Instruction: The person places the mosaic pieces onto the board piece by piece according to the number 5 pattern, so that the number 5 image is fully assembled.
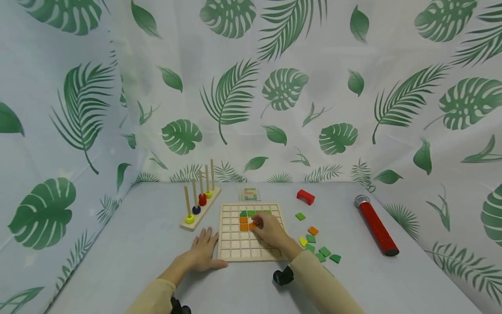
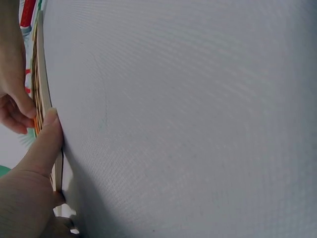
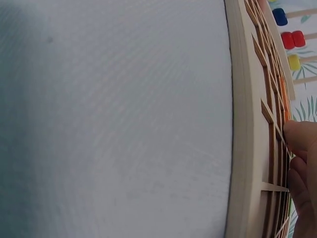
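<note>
A wooden grid board [image 1: 235,253] lies on the table, with green tiles [image 1: 251,213] in an upper row and orange tiles [image 1: 244,220] below their left end. My right hand [image 1: 270,229] is over the middle of the board, thumb and fingertips at an orange tile [image 1: 252,226] beside the lower orange one. Its fingers are bent around the tile's edge in the head view; part of the tile is hidden. My left hand [image 1: 205,250] rests at the board's left edge with fingers spread. In the left wrist view its thumb [image 2: 47,139] touches the board's side.
Loose green tiles [image 1: 324,251], a yellow tile [image 1: 303,241] and an orange tile [image 1: 313,230] lie right of the board. Farther out are a red block [image 1: 305,197] and a red microphone-like stick [image 1: 377,226]. Behind stand a pattern card [image 1: 249,193] and a peg rack with beads [image 1: 201,207].
</note>
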The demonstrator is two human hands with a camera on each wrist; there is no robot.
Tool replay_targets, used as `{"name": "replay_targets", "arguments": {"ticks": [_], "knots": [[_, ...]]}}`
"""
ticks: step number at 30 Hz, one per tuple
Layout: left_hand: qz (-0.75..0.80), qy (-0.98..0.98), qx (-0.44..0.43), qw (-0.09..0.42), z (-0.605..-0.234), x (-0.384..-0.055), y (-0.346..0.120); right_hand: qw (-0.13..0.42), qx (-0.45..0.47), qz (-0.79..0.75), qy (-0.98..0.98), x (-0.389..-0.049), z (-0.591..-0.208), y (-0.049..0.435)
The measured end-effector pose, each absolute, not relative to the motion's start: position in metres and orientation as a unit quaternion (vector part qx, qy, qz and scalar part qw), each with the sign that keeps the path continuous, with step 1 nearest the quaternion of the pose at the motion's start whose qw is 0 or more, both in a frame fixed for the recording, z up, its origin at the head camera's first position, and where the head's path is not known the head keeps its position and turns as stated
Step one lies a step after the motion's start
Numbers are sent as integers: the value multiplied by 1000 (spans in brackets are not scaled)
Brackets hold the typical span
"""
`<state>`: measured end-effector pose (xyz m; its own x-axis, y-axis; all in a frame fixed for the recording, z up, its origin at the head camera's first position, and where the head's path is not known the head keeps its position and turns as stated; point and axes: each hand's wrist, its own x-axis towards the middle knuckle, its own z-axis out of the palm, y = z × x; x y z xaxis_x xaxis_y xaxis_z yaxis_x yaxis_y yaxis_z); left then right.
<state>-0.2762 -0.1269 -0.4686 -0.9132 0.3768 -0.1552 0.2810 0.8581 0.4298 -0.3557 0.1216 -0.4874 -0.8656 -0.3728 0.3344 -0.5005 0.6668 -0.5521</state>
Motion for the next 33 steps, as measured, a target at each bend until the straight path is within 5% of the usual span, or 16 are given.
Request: {"name": "replay_targets", "arguments": {"ticks": [12,33], "knots": [[209,955,178,115,-466,-271,-127,120,261,335,-897,-355,-491,128],[199,957,172,119,-470,-274,-125,163,84,310,-933,-351,-482,209]]}}
